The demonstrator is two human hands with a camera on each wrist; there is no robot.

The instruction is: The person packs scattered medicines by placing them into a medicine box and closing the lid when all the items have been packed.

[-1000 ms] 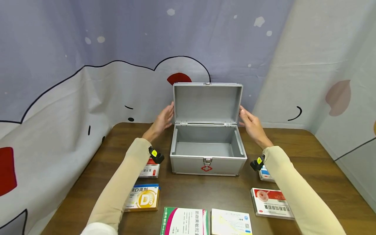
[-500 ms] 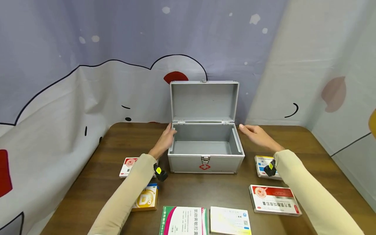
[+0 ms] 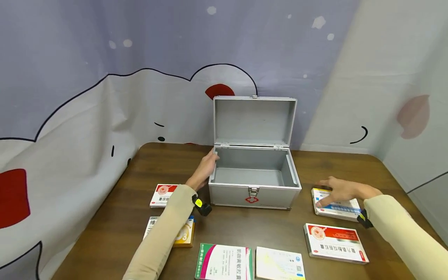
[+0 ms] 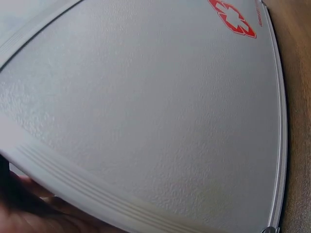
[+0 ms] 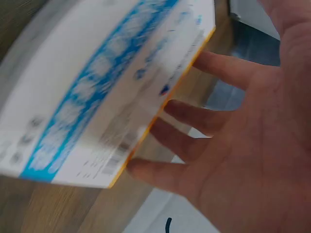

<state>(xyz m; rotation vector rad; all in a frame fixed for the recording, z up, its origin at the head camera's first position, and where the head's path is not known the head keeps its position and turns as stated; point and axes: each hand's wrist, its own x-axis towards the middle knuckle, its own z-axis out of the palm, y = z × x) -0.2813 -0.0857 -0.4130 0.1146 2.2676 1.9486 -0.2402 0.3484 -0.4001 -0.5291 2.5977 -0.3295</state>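
A silver first-aid box (image 3: pixel 229 195) with a red cross on its front stands with its lid (image 3: pixel 255 122) raised. My left hand (image 3: pixel 204 169) holds the box's left wall, thumb over the rim; in the left wrist view the box's textured front hides most of that hand. At the right, my right hand (image 3: pixel 341 190) reaches over a white and blue medicine box (image 3: pixel 339 212) lying flat. In the right wrist view, spread fingers (image 5: pixel 199 121) are at the yellow edge of this medicine box (image 5: pixel 97 87); whether they press on it I cannot tell.
Nearer on the right lies a red and white medicine box (image 3: pixel 336 247). A green and white box (image 3: pixel 225 262) and a pale box (image 3: pixel 280 264) lie at the front. Left are another red and white box (image 3: pixel 161 196) and a yellow D3 box (image 3: pixel 187 233), partly behind the sleeve.
Both hands have left the raised lid. The left hand has come down to the left rim of the first-aid box; the right hand has moved right and nearer, to the white and blue medicine box.
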